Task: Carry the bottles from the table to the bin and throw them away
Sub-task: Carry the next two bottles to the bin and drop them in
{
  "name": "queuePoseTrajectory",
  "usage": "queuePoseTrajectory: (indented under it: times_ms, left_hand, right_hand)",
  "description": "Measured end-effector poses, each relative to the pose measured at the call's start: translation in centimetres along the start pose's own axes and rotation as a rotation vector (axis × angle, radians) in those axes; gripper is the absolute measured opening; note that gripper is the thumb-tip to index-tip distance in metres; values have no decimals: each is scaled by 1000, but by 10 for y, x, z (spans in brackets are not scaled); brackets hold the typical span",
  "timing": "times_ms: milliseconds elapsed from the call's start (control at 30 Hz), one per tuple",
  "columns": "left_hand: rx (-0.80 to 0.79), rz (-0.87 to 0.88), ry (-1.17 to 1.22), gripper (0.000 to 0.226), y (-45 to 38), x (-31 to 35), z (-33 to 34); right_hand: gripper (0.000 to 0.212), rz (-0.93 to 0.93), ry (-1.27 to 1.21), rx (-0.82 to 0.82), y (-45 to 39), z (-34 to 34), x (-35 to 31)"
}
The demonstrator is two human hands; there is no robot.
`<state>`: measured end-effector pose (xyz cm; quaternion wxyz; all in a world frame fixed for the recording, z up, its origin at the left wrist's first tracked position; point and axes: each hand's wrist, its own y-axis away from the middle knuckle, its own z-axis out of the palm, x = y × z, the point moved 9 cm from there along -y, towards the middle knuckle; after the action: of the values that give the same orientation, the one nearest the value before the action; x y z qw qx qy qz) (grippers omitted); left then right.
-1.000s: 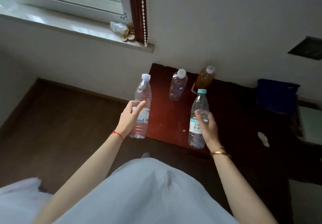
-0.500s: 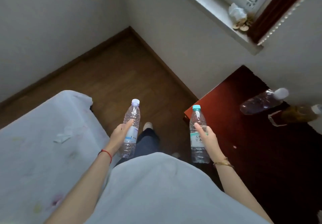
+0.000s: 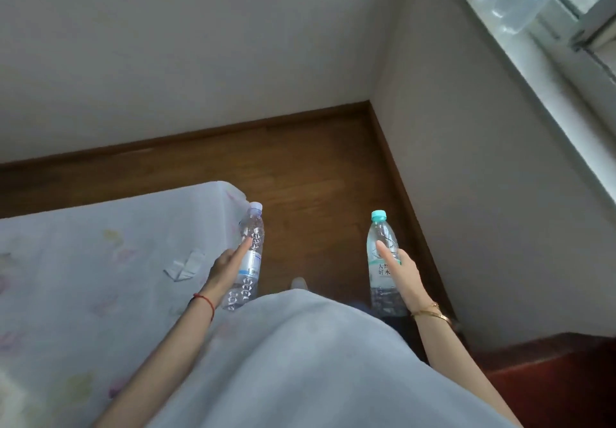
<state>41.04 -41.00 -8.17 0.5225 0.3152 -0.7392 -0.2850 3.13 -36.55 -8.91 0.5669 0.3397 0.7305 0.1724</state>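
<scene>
Now turned away from the table: a second ago we faced its dark red top with four bottles in view; only a corner of the table (image 3: 563, 357) shows at lower right, and the two bottles left on it are out of sight.

Item, left hand (image 3: 226, 269): wrapped around the clear bottle with the white cap (image 3: 251, 251), forefinger laid along its side, bottle upright and slightly tilted, carried over the edge of the pale bedcover (image 3: 100, 261).

Item, right hand (image 3: 401, 274): closed on the bottle with the teal cap (image 3: 381, 254), forefinger raised along the label, bottle upright above the wooden floor (image 3: 310, 167).

Item, both grips as they were half a second ago; only our heading has swung, toward the room's corner.

Item, windowsill (image 3: 550, 71): bears clear plastic objects at upper right, too blurred to name.

Item, bin: not in view.

Standing, as we judge it: the pick-up of the first pair is done, the carry is under way, and the bin must be found before either bottle can be dropped. A second trip for the remaining two seems likely.
</scene>
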Motion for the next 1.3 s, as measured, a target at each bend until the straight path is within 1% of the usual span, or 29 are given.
queuePoseTrajectory:
  times_ms: [100, 133, 167, 200, 267, 333, 400, 500, 600, 633, 700, 767, 867, 900, 933, 967, 1000, 1033, 1067, 1133, 1167, 1233, 1267, 1300]
  left_hand:
    - [36, 5, -48, 67, -32, 30, -33]
    - [55, -14, -35, 68, -39, 40, -42]
    - [75, -33, -11, 69, -45, 49, -48]
    - [90, -49, 14, 69, -54, 58, -53]
    - [104, -72, 56, 63, -72, 79, -58]
    - [112, -97, 116, 62, -100, 96, -60]
    - [141, -117, 168, 64, -130, 119, -64]
    - [203, -125, 226, 65, -173, 166, -78]
    - [287, -105, 283, 57, -203, 217, -104]
    - [320, -97, 306, 58, -212, 231, -116]
    - [379, -112, 339, 68, -227, 248, -140]
    - [442, -133, 395, 70, -242, 249, -162]
    - [510, -227, 538, 59, -257, 239, -185]
    - [499, -261, 577, 56, -265, 233, -189]
    - [518, -279, 658, 56, -272, 231, -195]
    - [550, -289, 642, 60, -279, 226, -204]
    - [607, -296, 658, 58, -285, 223, -215]
    - [625, -331, 706, 54, -291, 222, -226]
    - [635, -342, 680, 54, -299, 221, -239]
    - [656, -389, 742, 59, -313, 215, -267]
    - [662, -399, 778, 62, -317, 215, -284]
    - [723, -390, 858, 66, -323, 212, -327]
    - [756, -393, 882, 65, -324, 210, -353]
    - [763, -401, 898, 63, -327, 205, -376]
  right_hand:
    - [51, -50, -5, -26, -37, 28, -66]
    - [55, -59, 0, -40, -48, 37, -82]
    - [64, -60, 11, -56, -58, 45, -96]
    - [78, -57, 27, -73, -69, 53, -109]
    - [102, -45, 70, -100, -99, 65, -133]
    - [108, -45, 89, -131, -139, 77, -161]
    - [102, -65, 108, -164, -182, 93, -200]
    - [74, -114, 151, -222, -248, 123, -277]
    - [58, -180, 226, -309, -300, 160, -361]
    - [55, -198, 257, -344, -314, 176, -387]
    - [58, -215, 320, -424, -333, 209, -429]
    - [70, -203, 395, -502, -348, 245, -460]
    - [95, -178, 492, -583, -369, 299, -493]
    - [101, -177, 526, -600, -378, 317, -502]
    - [103, -174, 560, -622, -386, 336, -510]
    - [100, -168, 582, -646, -395, 356, -517]
    - [93, -165, 594, -664, -401, 376, -526]
    - [84, -167, 604, -677, -408, 398, -535]
    - [75, -180, 622, -686, -413, 421, -545]
    - [60, -213, 651, -711, -420, 471, -569]
    - [60, -236, 670, -744, -419, 501, -581]
    - [70, -272, 707, -791, -413, 566, -606]
    - [69, -292, 724, -816, -408, 602, -619]
    - [61, -323, 744, -840, -401, 638, -632]
